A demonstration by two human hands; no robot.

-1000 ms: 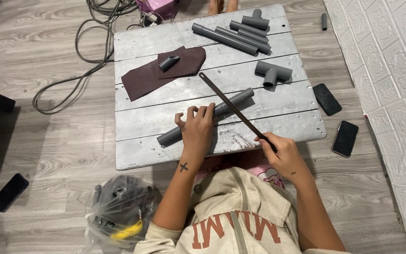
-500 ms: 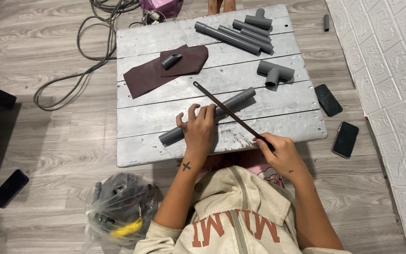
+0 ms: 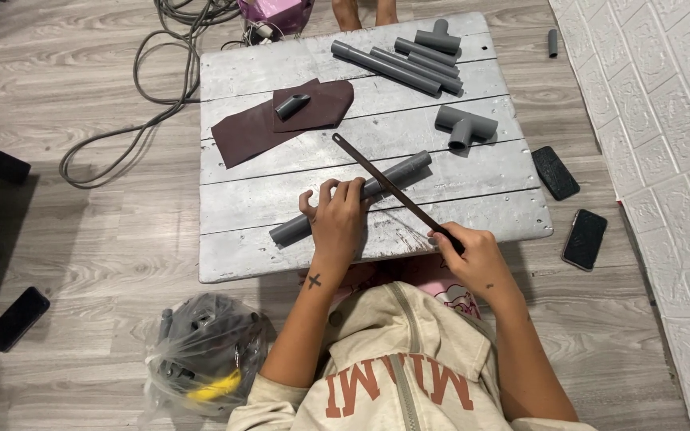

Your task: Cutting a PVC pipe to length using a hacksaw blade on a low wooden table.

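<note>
A long grey plastic pipe lies slantwise on a low grey plank table. My left hand presses down on the pipe's middle and grips it. My right hand is closed on the handle end of a thin dark saw blade, which crosses the pipe just right of my left fingers and points up to the left.
On the table: dark brown sandpaper sheets with a short pipe piece, a bundle of grey pipes, a T-fitting. Two phones lie on the floor at right, one phone at left, a plastic bag near my knee, cables.
The saw blade has slid across the pipe, its tip moving up-left and back a little. My left hand stays on the pipe.
</note>
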